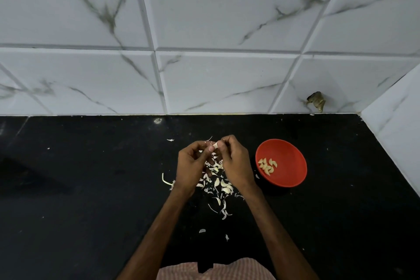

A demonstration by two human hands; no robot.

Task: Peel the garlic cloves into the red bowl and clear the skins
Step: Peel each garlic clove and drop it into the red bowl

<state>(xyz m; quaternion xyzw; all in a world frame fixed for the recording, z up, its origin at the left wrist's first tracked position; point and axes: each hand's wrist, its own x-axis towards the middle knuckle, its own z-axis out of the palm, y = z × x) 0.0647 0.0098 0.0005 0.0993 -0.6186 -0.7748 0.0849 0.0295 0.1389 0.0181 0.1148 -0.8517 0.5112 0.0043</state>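
Above the black counter, my left hand [190,166] and my right hand [234,161] meet at the fingertips, and both pinch one small garlic clove [214,144] with loose skin sticking up from it. Below and between my hands lies a pile of unpeeled cloves and white skins [219,183]. To the right stands the red bowl [288,173], holding several peeled yellowish cloves [267,165] at its left side.
Skin scraps trail toward me [223,212], and single flakes lie further off [202,231]. A garlic stalk piece [165,180] lies left of my left wrist. White marble-look tiles [216,79] close off the back, and a side wall [395,134] the right.
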